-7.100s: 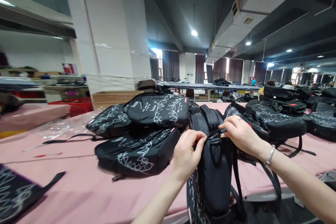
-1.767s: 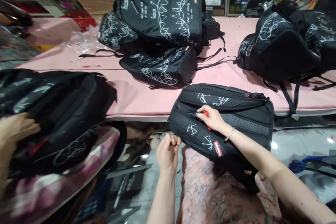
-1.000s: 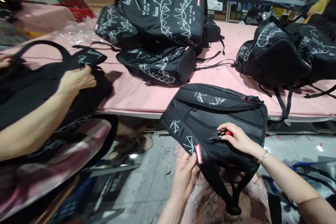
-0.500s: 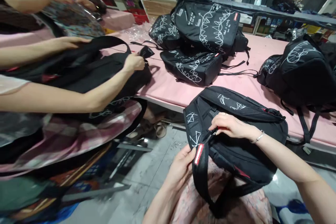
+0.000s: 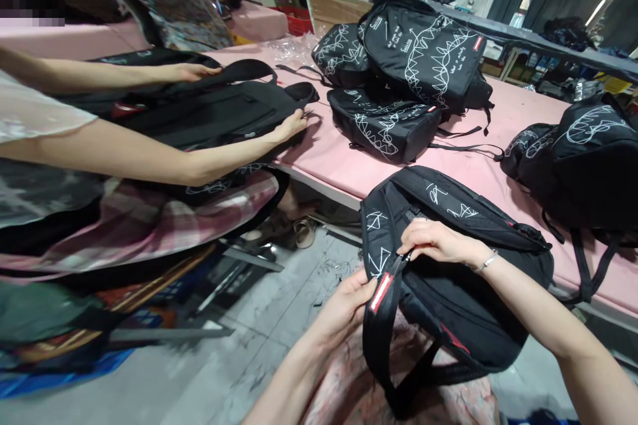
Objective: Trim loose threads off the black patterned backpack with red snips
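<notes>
A black backpack [image 5: 468,299] with white scribbled lines rests on my lap, leaning on the table edge with its straps up. My left hand [image 5: 349,302] pinches the edge of one shoulder strap [image 5: 377,332] beside its red label [image 5: 381,293]. Just above that label, my right hand [image 5: 433,242] is closed around a small dark tool that looks like thread snips [image 5: 405,256]. Their tip is against or very near the strap; I cannot tell whether it touches. Most of the tool is hidden by my fingers.
Several similar backpacks [image 5: 419,53] are piled on the pink table [image 5: 333,172], with more at the right [image 5: 593,166]. On the left a co-worker's hands [image 5: 292,126] handle another black backpack [image 5: 199,113]. Another person stands farther back. A stool frame [image 5: 169,333] stands on the floor.
The view has swung slightly left. My right hand has shifted a little closer to the red label. The co-worker's far hand has moved along their black bag.
</notes>
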### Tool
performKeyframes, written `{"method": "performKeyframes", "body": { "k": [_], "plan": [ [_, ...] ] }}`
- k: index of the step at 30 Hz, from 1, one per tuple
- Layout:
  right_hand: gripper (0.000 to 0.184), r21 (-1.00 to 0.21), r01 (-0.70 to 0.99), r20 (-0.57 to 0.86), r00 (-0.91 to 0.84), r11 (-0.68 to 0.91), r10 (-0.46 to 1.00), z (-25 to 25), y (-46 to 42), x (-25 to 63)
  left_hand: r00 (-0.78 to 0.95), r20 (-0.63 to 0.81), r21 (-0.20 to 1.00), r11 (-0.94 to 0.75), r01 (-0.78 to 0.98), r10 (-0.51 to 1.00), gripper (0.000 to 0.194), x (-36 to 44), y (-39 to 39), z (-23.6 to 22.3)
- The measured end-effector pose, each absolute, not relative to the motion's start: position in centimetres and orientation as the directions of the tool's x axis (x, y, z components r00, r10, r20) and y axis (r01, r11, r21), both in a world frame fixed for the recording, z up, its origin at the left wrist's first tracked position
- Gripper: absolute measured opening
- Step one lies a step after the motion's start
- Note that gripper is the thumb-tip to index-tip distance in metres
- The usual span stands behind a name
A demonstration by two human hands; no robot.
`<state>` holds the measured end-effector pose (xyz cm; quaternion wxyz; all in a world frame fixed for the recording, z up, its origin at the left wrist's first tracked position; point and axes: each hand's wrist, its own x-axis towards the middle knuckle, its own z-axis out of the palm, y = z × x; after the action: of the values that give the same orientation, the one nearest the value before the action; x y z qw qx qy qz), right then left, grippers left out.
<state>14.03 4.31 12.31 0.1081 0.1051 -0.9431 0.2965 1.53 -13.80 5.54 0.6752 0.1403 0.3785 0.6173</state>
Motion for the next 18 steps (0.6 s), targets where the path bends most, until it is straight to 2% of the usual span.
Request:
{"method": "performKeyframes", "body": {
  "k": [18],
  "plan": [
    [0.015,-0.557,-0.278,0.276,-0.951,0.783,-0.142,11.87,4.57,13.83,-0.034,-0.288,0.627,0.162,-0.762,0.957,0.023,1.68,-13.63,5.49]
  ]
}}
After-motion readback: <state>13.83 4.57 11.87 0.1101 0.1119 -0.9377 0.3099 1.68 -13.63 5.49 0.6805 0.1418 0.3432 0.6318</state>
